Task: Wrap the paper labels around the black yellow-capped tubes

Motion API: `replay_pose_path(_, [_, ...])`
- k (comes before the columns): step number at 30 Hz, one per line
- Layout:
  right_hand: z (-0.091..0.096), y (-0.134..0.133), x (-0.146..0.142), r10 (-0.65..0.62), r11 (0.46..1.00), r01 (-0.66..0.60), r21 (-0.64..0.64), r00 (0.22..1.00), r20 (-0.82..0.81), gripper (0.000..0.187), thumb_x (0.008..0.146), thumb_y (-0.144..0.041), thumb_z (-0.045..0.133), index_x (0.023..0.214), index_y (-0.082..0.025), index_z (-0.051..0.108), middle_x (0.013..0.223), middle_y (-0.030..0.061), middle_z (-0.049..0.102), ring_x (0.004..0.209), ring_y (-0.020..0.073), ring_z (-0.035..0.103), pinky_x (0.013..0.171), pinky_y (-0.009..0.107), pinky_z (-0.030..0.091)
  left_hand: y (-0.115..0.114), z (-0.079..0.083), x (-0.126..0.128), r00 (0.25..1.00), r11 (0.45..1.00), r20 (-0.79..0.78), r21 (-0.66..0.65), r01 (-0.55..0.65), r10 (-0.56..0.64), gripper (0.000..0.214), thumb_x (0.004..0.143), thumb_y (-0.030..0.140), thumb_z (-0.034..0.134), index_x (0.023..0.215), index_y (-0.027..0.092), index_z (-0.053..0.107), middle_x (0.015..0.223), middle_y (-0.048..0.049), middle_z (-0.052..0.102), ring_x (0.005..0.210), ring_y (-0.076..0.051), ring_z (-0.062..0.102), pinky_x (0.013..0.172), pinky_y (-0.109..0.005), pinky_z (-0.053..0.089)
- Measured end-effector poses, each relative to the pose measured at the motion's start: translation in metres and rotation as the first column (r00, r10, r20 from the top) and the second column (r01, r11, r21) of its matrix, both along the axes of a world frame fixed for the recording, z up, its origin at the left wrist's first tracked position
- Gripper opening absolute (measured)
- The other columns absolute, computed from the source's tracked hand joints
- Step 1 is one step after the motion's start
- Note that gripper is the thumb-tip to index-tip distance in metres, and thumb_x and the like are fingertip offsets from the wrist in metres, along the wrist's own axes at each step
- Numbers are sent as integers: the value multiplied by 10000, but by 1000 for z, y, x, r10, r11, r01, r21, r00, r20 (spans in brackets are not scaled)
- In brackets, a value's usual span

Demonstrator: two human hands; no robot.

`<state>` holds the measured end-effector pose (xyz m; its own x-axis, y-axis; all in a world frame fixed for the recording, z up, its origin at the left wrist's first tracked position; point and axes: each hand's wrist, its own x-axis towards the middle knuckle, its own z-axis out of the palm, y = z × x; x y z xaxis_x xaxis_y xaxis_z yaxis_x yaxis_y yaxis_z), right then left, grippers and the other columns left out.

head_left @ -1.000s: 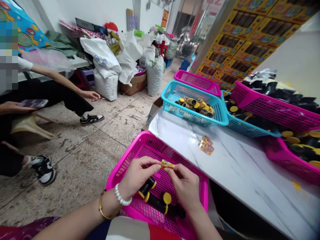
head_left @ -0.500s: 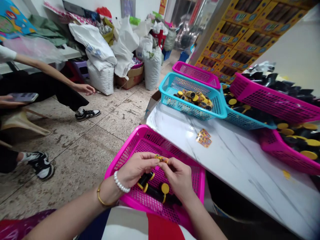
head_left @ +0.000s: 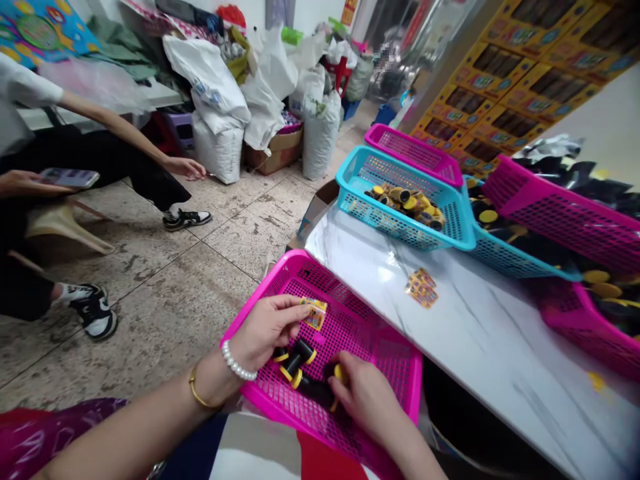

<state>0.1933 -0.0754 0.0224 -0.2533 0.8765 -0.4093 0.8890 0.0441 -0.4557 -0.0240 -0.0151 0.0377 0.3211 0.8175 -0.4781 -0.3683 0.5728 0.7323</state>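
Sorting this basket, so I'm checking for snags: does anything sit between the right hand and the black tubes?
Nothing visible does. The right hand is down among the black tubes with yellow ends, its fingertips at a yellow cap, inside the pink mesh basket.

Left hand (head_left: 265, 328) and right hand (head_left: 369, 400): bare, as are both forearms. Left wrist carries a strand of round white pearls (head_left: 237, 361); a thin gold bangle (head_left: 199, 393) sits just up the arm from it. Below the arms, a colour-block garment (head_left: 255, 445) in navy, white and red. Far lower left, glossy magenta-purple patterned fabric (head_left: 50, 433).
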Motion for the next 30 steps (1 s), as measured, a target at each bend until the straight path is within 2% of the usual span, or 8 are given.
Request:
replay_pose_path(2, [11, 10, 7, -97, 994, 82, -68, 963, -253, 196, 851, -214, 564, 1043, -204, 602, 813, 27, 665, 713, 181, 624, 648, 283, 450, 2, -4, -1, 999, 999, 43, -28, -15, 16, 279, 735, 331, 766, 885, 103, 705, 580, 14, 563, 422, -20, 345, 379, -181, 99])
replay_pose_path(5, [29, 27, 16, -249, 964, 128, -233, 742, -623, 247, 844, -274, 628, 1085, -231, 595, 946, 33, 666, 822, 167, 629, 702, 272, 488, 6, -9, 0, 996, 997, 83, -66, -41, 46, 256, 734, 317, 766, 865, 112, 688, 715, -29, 645, 428, -10, 347, 376, -187, 82])
replay_pose_path(8, [36, 44, 14, -329, 944, 147, -296, 522, -787, 301, 798, -275, 705, 1085, -247, 622, 1087, 45, 665, 957, 169, 625, 810, 280, 505, 9, -10, 4, 996, 991, 69, -123, -48, 57, 236, 732, 315, 768, 833, 135, 653, 579, 21, 579, 399, -21, 353, 375, -189, 81])
replay_pose_path(10, [35, 55, 10, -365, 931, 177, -319, 463, -807, 304, 785, -274, 720, 1077, -246, 640, 1077, 44, 678, 937, 157, 631, 800, 267, 516, 11, -10, 9, 998, 988, 53, -155, -28, 37, 237, 740, 325, 762, 829, 147, 634, 491, 54, 510, 371, -25, 330, 372, -190, 74])
replay_pose_path(15, [27, 68, 5, -442, 897, 242, -370, 473, -762, 241, 790, -301, 699, 1006, -205, 653, 909, 39, 711, 672, 110, 622, 560, 209, 520, 18, -11, 18, 998, 986, 55, -167, 21, -12, 246, 756, 336, 752, 845, 155, 611, 458, 66, 497, 351, -22, 314, 362, -184, 80])
replay_pose_path(19, [24, 65, 7, -442, 885, 364, -291, 464, -768, 202, 788, -290, 688, 957, -186, 651, 826, 41, 716, 676, 136, 662, 605, 254, 573, 24, -12, 26, 997, 981, 83, -193, 25, -9, 260, 723, 303, 772, 836, 155, 590, 515, 59, 538, 376, -27, 378, 353, -177, 92])
replay_pose_path(26, [23, 62, 7, -466, 871, 358, -337, 381, -799, 183, 787, -297, 661, 921, -177, 625, 952, 91, 729, 756, 178, 706, 616, 302, 624, 26, -16, 35, 987, 971, 155, -229, 75, -40, 253, 713, 274, 782, 810, 146, 587, 531, 68, 508, 395, -17, 387, 356, -160, 97])
replay_pose_path(30, [19, 56, 4, -424, 881, 407, -240, 459, -780, 184, 811, -290, 645, 931, -182, 557, 1262, 147, 625, 757, 153, 698, 555, 255, 587, 24, -19, 34, 984, 969, 179, -238, 60, -17, 262, 700, 268, 791, 796, 142, 582, 520, 78, 487, 385, -13, 366, 355, -159, 104])
